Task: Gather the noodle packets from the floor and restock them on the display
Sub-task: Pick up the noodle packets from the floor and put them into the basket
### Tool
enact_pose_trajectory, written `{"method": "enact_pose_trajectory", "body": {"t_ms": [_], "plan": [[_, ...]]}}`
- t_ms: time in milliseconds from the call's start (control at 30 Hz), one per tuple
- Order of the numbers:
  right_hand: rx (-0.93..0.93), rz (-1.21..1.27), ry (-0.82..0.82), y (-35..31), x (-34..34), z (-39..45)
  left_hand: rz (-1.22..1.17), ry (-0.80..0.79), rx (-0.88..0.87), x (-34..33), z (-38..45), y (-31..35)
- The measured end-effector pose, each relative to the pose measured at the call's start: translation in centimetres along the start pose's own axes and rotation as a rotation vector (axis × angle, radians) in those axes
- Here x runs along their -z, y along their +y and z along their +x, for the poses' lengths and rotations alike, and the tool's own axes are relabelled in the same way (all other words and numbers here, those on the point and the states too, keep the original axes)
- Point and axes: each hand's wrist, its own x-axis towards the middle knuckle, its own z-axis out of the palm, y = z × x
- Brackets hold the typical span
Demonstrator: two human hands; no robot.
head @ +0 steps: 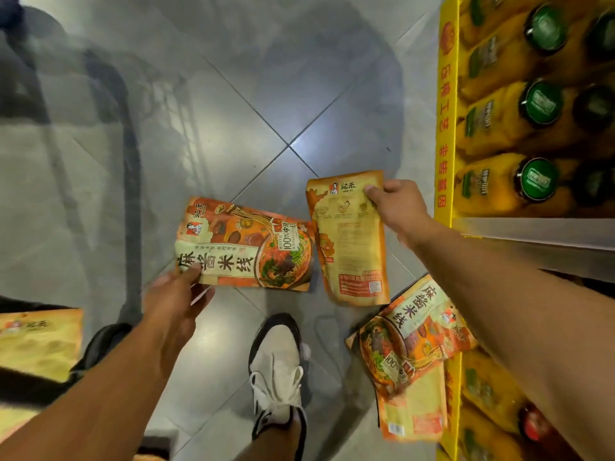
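My left hand [173, 301] pinches the lower left corner of an orange noodle packet [246, 244], held face up above the floor. My right hand [397, 202] pinches the top edge of a second packet [349, 241], which hangs with its back side showing. Two more packets lie on the floor by the display: one face up [409, 334], another back side up [412, 410] partly beneath it. At the left edge a further packet [36, 341] lies in view. The yellow display [446, 128] runs along the right side.
The display holds bottles with green caps [539, 104] in yellow wrapping. My white shoe [276, 371] stands on the grey tiled floor [233, 94] between the packets. A dark object [103, 341] sits by my left arm.
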Motion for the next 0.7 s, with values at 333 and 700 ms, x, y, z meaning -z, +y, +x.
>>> {"method": "enact_pose_trajectory", "body": {"t_ms": [333, 700], "plan": [[0.309, -0.173, -0.059, 1.2, 5.0, -25.1, 0.538, -0.003, -0.683, 2.5, -16.7, 0.5], [0.443, 0.065, 0.051, 3.6, 7.2, -45.1, 0.535, 0.096, -0.832, 16.6, -33.0, -8.2]]}}
